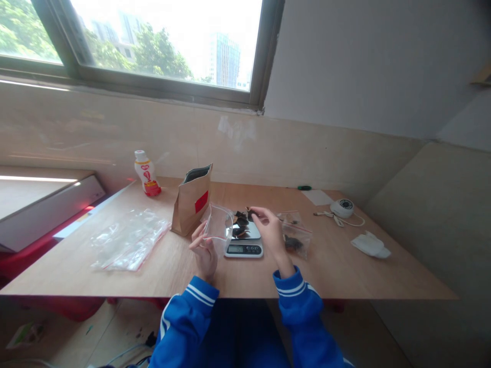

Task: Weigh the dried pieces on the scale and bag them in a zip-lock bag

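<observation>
My left hand [205,251] grips the edge of a clear zip bag [219,225], holding it with its mouth apart beside the scale. A white digital kitchen scale [244,250] carries several dark, curled dried pieces [240,221] on its shiny plate. Over the plate's right side, my right hand [267,228] pinches one dark dried piece [251,214] between thumb and fingers. Just right of that hand lies a filled zip bag [297,242] with dark pieces inside. An upright brown paper bag [192,204] with a red label stands behind my left hand, its top open.
At the left lie clear plastic zip bags [128,239], with a white and red bottle [148,174] behind them. To the right are a white round device [341,208] with a cable, a folded white tissue [371,245], a paper sheet [317,197] and a green object [304,187].
</observation>
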Available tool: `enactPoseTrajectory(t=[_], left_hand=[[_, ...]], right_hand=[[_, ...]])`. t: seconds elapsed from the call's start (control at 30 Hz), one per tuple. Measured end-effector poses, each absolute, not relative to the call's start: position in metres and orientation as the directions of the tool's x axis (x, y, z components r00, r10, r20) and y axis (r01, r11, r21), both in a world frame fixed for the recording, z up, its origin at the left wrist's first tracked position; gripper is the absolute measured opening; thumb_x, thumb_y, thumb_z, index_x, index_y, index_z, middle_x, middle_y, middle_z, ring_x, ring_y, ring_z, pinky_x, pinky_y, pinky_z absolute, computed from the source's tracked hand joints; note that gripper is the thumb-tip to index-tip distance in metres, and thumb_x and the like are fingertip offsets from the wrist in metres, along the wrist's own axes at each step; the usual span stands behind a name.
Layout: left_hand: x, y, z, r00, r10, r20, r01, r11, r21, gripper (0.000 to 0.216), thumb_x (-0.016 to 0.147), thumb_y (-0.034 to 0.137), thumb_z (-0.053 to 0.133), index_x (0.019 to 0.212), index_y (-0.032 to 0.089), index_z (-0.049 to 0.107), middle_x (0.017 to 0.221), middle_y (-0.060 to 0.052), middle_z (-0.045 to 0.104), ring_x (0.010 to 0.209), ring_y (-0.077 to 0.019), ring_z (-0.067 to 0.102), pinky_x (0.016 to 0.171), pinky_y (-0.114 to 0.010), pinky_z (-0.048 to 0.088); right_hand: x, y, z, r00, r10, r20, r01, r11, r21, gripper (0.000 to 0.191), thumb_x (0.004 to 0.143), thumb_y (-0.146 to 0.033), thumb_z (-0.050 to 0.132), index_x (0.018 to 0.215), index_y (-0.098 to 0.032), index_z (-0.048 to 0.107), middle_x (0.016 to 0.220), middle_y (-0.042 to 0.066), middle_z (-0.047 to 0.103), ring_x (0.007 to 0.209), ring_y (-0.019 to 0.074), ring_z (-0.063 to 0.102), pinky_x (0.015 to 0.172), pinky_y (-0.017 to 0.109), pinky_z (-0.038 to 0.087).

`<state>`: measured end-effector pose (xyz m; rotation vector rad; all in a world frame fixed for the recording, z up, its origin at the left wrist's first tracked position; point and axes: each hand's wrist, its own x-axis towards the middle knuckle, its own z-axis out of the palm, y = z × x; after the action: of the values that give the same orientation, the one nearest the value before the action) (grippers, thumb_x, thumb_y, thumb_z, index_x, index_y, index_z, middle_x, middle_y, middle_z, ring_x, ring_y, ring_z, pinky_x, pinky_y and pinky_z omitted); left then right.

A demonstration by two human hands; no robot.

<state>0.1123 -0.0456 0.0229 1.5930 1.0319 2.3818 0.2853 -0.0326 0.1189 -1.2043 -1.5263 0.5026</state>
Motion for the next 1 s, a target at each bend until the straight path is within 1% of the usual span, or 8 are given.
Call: enactPoseTrajectory(t=[0.13,0.27,0.37,0.47,0.57,0.63,0.77,1.0], left_hand=[[0.114,-0.045,0.019,-0.415,0.434,0.799,0.304,-0.762,0.572,0.012,0.092,0.026,0.048,0.1,0.023,0.041,0.127,-0.01,0.055,0.118,-0.0204,0.056,0.091,-0.045,0.048],[0.114,-0.044,0.017,-0.402,0.429,0.809,0.335,-0.754,0.565,0.013,0.093,0.026,0.046,0.103,0.023,0.038,0.129,-0.011,0.052,0.118,-0.0201,0.055,0.09,-0.046,0.049],[0.114,-0.044,0.019,-0.447,0.44,0.779,0.325,-0.731,0.6,0.012,0.093,0.029,0.046,0.101,0.022,0.04,0.127,-0.013,0.053,0.116,-0.0201,0.056,0.09,-0.045,0.049],[0.114,-0.045,0.02,-0.472,0.444,0.762,0.34,-0.705,0.622,0.013,0.092,0.03,0.048,0.099,0.022,0.04,0.124,-0.012,0.055,0.113,-0.0194,0.058,0.087,-0.042,0.051],[0.113,-0.044,0.018,-0.487,0.45,0.749,0.348,-0.686,0.639,0.015,0.091,0.031,0.049,0.099,0.022,0.039,0.122,-0.012,0.055,0.111,-0.0189,0.059,0.086,-0.04,0.052],[0.112,-0.044,0.015,-0.494,0.473,0.729,0.326,-0.677,0.66,0.017,0.091,0.034,0.049,0.098,0.021,0.039,0.122,-0.013,0.055,0.111,-0.0191,0.059,0.087,-0.041,0.051],[0.11,-0.043,0.012,-0.525,0.511,0.68,0.258,-0.666,0.7,0.021,0.09,0.04,0.051,0.095,0.022,0.041,0.119,-0.011,0.057,0.109,-0.0193,0.059,0.089,-0.042,0.05],[0.11,-0.041,0.009,-0.539,0.509,0.671,0.232,-0.676,0.699,0.019,0.09,0.038,0.052,0.095,0.023,0.042,0.119,-0.008,0.057,0.108,-0.0167,0.059,0.087,-0.038,0.051]], right_hand=[[0.261,-0.044,0.151,-0.074,0.871,0.485,0.301,0.484,-0.822,0.027,0.086,-0.029,0.058,0.11,-0.022,0.066,0.105,0.005,0.07,0.091,0.017,0.064,0.079,0.029,0.051],[0.261,-0.037,0.143,-0.18,0.86,0.478,0.27,0.511,-0.816,0.031,0.09,-0.033,0.052,0.117,-0.024,0.062,0.117,0.006,0.064,0.101,0.0169,0.061,0.084,0.029,0.05],[0.274,-0.023,0.115,-0.132,0.876,0.465,0.38,0.477,-0.792,0.032,0.091,-0.031,0.048,0.119,-0.023,0.06,0.12,0.009,0.061,0.111,0.0195,0.057,0.093,0.035,0.048],[0.284,-0.014,0.085,-0.267,0.882,0.387,0.566,0.469,-0.678,0.043,0.085,-0.032,0.058,0.127,-0.024,0.055,0.134,0.011,0.052,0.128,0.0239,0.045,0.107,0.043,0.036],[0.283,-0.01,0.066,-0.372,0.896,0.241,0.682,0.44,-0.584,0.052,0.081,-0.035,0.065,0.13,-0.022,0.053,0.143,0.015,0.044,0.135,0.0283,0.036,0.109,0.048,0.031],[0.28,-0.009,0.061,-0.369,0.904,0.215,0.719,0.425,-0.55,0.046,0.081,-0.033,0.066,0.124,-0.02,0.058,0.141,0.016,0.046,0.133,0.0292,0.039,0.108,0.048,0.032],[0.277,-0.009,0.058,-0.347,0.892,0.291,0.716,0.452,-0.532,0.028,0.083,-0.029,0.065,0.109,-0.019,0.066,0.124,0.013,0.059,0.119,0.0264,0.05,0.101,0.043,0.039],[0.291,-0.014,0.063,-0.282,0.888,0.362,0.643,0.455,-0.616,0.024,0.08,-0.029,0.069,0.102,-0.019,0.068,0.104,0.008,0.066,0.104,0.0236,0.056,0.091,0.038,0.045]])
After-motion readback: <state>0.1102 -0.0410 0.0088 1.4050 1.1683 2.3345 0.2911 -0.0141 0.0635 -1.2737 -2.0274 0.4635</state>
